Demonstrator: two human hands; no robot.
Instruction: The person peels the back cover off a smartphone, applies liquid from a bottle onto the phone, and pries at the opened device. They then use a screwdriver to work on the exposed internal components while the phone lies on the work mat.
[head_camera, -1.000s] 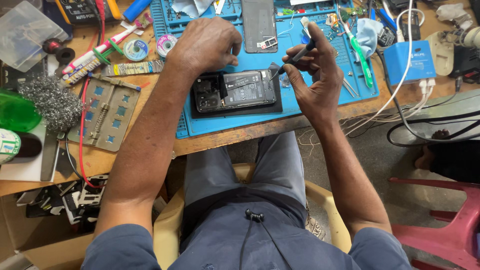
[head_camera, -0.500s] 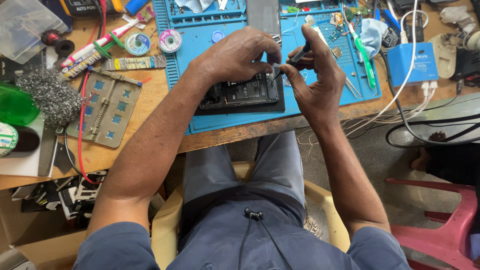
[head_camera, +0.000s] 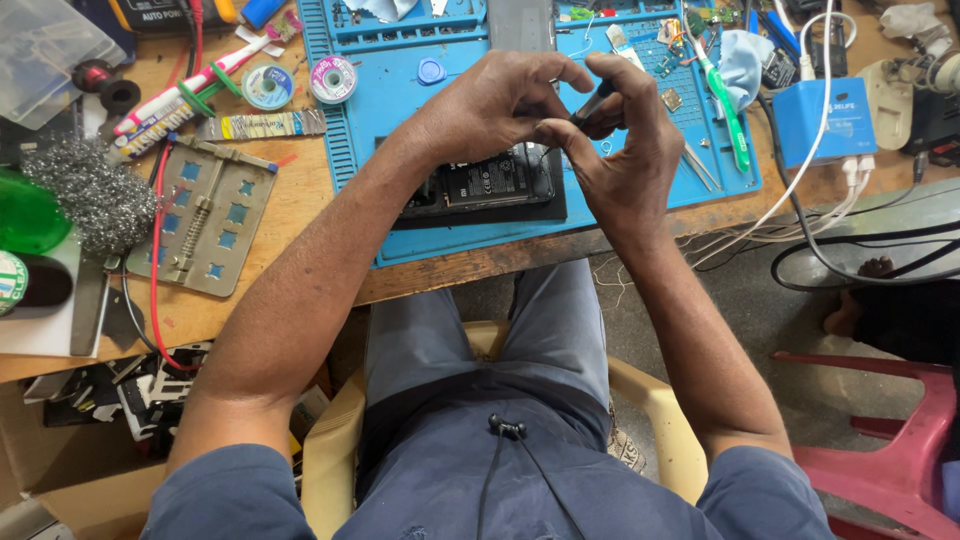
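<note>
Meeting fingertips: hands (head_camera: 560, 125) above phone (head_camera: 480, 185).

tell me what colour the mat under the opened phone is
Bright blue. The work mat shows best in the head view, beneath the opened phone.

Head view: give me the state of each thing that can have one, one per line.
Phone: back cover off, insides showing, flat on the blue mat.
Left hand: fingers bent over the phone's top edge.
Right hand: pinching a thin dark tool.
Tweezers: lying unused on the mat.
Metal board holder: empty.
</note>
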